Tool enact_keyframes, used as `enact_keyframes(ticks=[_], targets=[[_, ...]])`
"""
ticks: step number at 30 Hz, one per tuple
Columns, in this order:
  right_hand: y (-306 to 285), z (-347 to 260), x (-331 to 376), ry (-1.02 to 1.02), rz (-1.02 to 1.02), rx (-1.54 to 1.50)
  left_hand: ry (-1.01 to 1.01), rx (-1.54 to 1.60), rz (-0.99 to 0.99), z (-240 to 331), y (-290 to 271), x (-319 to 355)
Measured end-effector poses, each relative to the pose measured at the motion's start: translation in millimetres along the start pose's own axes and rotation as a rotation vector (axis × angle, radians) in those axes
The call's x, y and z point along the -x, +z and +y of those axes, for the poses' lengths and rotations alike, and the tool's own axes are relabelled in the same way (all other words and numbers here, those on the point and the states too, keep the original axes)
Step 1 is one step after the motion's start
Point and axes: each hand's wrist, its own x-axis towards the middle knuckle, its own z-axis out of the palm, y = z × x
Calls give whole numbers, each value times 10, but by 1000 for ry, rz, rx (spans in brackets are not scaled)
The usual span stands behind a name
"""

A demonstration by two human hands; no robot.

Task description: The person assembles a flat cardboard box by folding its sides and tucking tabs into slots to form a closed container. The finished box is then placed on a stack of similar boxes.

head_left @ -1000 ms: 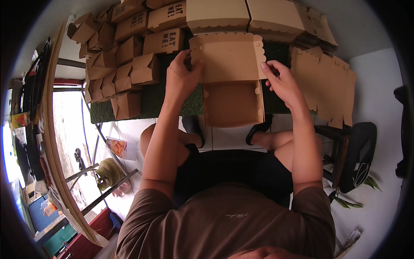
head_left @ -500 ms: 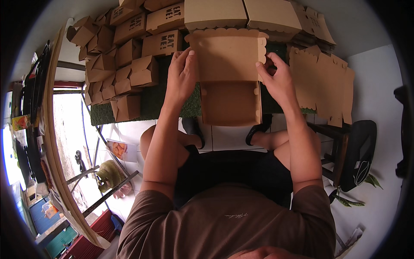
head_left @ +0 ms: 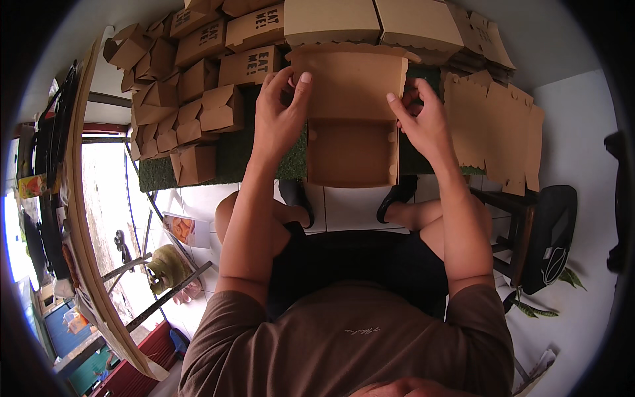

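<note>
An open brown cardboard box [head_left: 352, 155] is in front of me, its tray nearest me and its raised lid [head_left: 354, 83] leaning away. At the lid's left edge is my left hand [head_left: 283, 109], thumb on the inner face and fingers curled at the side. My right hand [head_left: 424, 118] grips the lid's right edge, thumb against the inside, the other fingers bent behind. The lid's right side flap is folded out of sight, and small tabs show along its far edge.
Folded brown boxes [head_left: 221, 111] are piled at the left on a green turf-covered table [head_left: 228, 155]. Stacks of flat cardboard [head_left: 331, 23] stand at the back. Unfolded blanks [head_left: 493, 129] lie at the right. A dark stool with a black bag [head_left: 546, 238] stands right of my legs.
The lid's right scalloped flap has turned from facing me to folded away. The box has shifted slightly away from me, and my left thumb now lies further over the lid.
</note>
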Motion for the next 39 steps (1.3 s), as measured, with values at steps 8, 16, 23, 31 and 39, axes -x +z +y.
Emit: enact_keyframes(ticks=[8, 16, 23, 31, 39], targets=[[-16, -222, 13, -19, 334, 125, 6, -19, 133, -35, -70, -72], [506, -1058, 96, -424, 89, -5, 137, -5, 298, 22, -16, 11], [944, -1344, -257, -397, 70, 129, 245, -9, 322, 119, -48, 79], [971, -1357, -374, -295, 176, 203, 164, 65, 231, 149, -65, 84], [856, -1297, -613, -84, -46, 121, 113, 122, 154, 88, -66, 53]])
